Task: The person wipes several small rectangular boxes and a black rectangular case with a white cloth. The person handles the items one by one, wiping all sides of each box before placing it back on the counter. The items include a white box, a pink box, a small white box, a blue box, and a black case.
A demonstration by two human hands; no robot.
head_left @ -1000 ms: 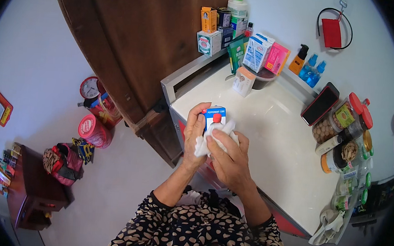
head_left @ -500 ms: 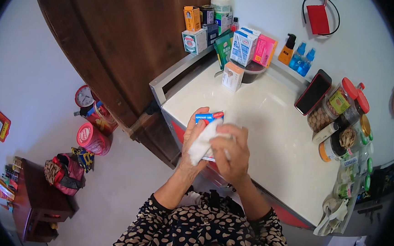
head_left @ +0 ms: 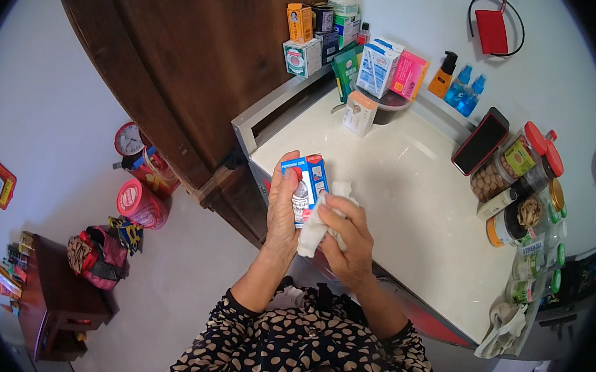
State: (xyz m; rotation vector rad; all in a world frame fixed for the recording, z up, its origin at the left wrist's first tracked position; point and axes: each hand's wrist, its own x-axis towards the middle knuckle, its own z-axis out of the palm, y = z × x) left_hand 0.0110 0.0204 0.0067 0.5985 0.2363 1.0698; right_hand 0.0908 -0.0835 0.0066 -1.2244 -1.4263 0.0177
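My left hand (head_left: 283,209) is wrapped round a small blue and white medicine box (head_left: 303,186) with a bottle pictured on its front. It holds the box upright above the near left edge of the white tabletop (head_left: 420,215). In my right hand (head_left: 349,241) is a bunched white cloth (head_left: 318,230), pinched between thumb and fingers. The cloth lies against the lower right part of the box and covers that corner. Farther back on the tabletop, a small white and orange box (head_left: 360,114) stands in front of a dark round tub (head_left: 390,109).
A phone (head_left: 481,141) leans at the right, beside red-lidded jars (head_left: 514,160) and several green-lidded ones. Another cloth (head_left: 503,328) lies at the near right corner. Boxes (head_left: 379,68) and blue spray bottles (head_left: 465,92) line the back. A wooden cabinet (head_left: 182,60) stands left.
The white cloth has moved down and right with my right hand, uncovering most of the box front. My left hand still holds the box, now slightly higher in view.
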